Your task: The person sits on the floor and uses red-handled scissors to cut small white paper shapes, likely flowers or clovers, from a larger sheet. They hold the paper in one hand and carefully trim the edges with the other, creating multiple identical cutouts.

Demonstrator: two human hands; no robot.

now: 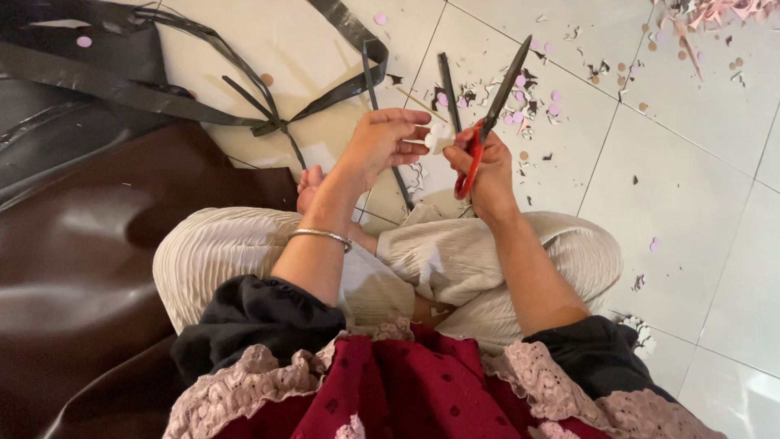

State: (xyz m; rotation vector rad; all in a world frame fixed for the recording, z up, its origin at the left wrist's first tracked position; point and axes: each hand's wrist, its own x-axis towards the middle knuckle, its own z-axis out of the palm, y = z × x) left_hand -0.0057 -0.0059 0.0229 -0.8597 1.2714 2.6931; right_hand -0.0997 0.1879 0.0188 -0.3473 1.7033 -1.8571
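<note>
Head view: we sit cross-legged on the tiled floor (682, 203). Our left hand (382, 142) pinches a small white piece (439, 136) between its fingertips, held above our knees. Our right hand (487, 175) is closed through the red handles of the scissors (491, 110), dark blades open and pointing up, just beside the white piece. Paper scraps (528, 102) litter the floor beyond the hands; dark strips (244, 89) lie toward its upper left corner.
</note>
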